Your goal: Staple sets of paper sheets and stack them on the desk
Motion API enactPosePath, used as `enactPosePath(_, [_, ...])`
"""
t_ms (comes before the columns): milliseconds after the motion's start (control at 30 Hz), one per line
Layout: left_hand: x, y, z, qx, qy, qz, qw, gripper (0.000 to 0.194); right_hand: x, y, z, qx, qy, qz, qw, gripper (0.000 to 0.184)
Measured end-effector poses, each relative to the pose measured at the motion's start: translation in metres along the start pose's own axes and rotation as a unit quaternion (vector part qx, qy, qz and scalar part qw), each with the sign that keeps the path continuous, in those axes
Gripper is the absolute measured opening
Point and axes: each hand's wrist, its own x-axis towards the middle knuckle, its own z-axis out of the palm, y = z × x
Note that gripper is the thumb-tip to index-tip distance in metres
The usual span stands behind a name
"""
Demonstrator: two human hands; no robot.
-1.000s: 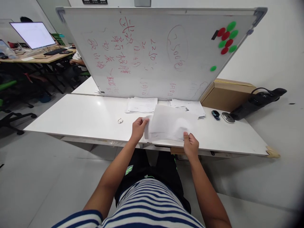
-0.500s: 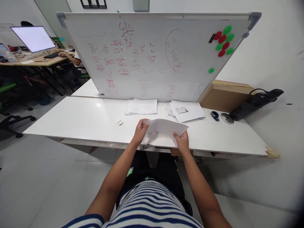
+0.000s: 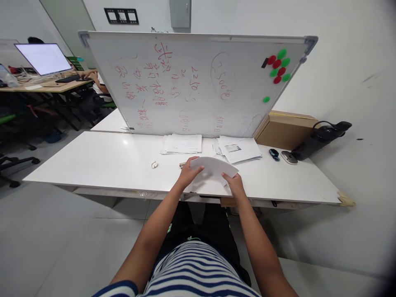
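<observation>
Bent into a curve, white paper (image 3: 213, 167) hangs over the desk's front part between my two hands. My left hand (image 3: 189, 173) is closed on its left side, thumb lying on the near face. At the right edge, my right hand (image 3: 233, 183) pinches the sheet with the thumb in front. Whether it is one sheet or more, I cannot tell. A small metallic object (image 3: 182, 165), partly hidden, lies just beside my left hand. Behind the paper are a left paper stack (image 3: 182, 144) and a right paper stack (image 3: 239, 149) with a printed picture.
A whiteboard (image 3: 198, 86) with red writing and magnets leans at the back of the white desk (image 3: 93, 165). A coiled white cable (image 3: 154, 164) lies left. At right are a mouse (image 3: 289, 157), a dark small item (image 3: 274, 154), a black bottle (image 3: 321, 140) and a cardboard box (image 3: 287, 130).
The paper is bowed more upward, and my left thumb has slid further inward across it. A small metallic object now shows beside my left hand. The camera view has tilted slightly.
</observation>
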Motion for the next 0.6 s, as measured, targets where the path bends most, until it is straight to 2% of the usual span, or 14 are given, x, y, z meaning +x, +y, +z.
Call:
enactPosePath(100, [-0.005,-0.007,-0.001,-0.048,-0.019,-0.051,0.997,0.038,-0.005,0.003,-0.004,0.012,0.011,0.011,1.000,0.049])
enactPosePath(200, [-0.010,-0.009,-0.001,-0.075,-0.045,-0.113,0.990,0.038,-0.014,0.002,-0.004,0.012,0.005,0.024,1.000,0.050])
enactPosePath(367, [-0.020,0.001,-0.001,-0.036,-0.115,-0.121,0.985,0.038,-0.035,-0.007,-0.005,-0.046,0.018,0.039,0.998,0.047])
enactPosePath(467, [-0.024,0.004,0.001,0.006,-0.092,-0.117,0.989,0.038,-0.042,-0.013,-0.007,-0.085,0.035,0.045,0.995,0.047])
enactPosePath(600, [-0.028,0.000,0.007,0.016,-0.050,-0.068,0.996,0.036,-0.045,-0.019,-0.009,-0.114,0.054,0.002,0.992,0.049])
